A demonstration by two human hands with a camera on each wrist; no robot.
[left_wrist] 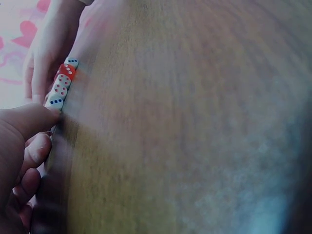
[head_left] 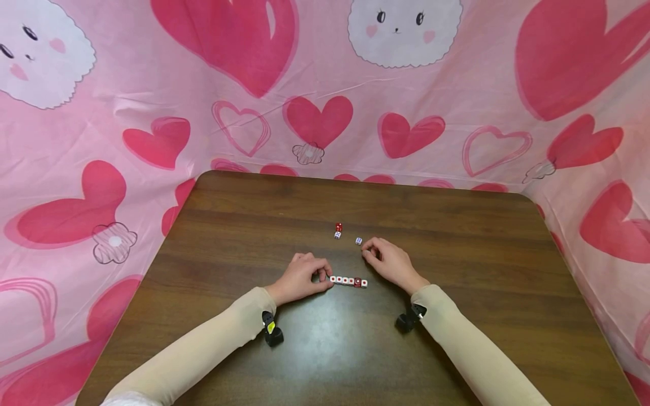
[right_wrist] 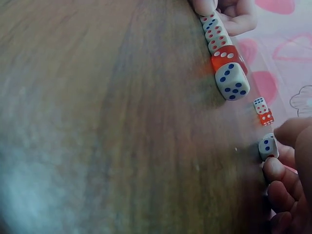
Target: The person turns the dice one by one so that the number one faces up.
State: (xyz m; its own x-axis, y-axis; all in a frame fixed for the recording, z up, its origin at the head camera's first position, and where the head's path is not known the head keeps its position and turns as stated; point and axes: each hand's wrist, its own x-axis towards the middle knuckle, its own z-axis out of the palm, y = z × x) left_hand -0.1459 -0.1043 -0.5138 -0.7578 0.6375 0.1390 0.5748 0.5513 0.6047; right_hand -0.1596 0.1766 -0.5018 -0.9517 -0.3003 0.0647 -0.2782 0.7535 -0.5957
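Mid-frame, left hand (head_left: pixel 302 278) pinched one end of dice row (head_left: pixel 345 281) — likely steadying it. Right hand (head_left: pixel 393 261), fingers slightly parted, sat beside white die (head_left: pixel 358 241).

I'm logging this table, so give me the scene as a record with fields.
dice row: six dice, five white, one red second from right
left hand: thumb and finger at the row's left end
right hand: beside a lone white die
far pair: red die just behind another white die
surface: brown table
backdrop: heart-patterned pink cloth
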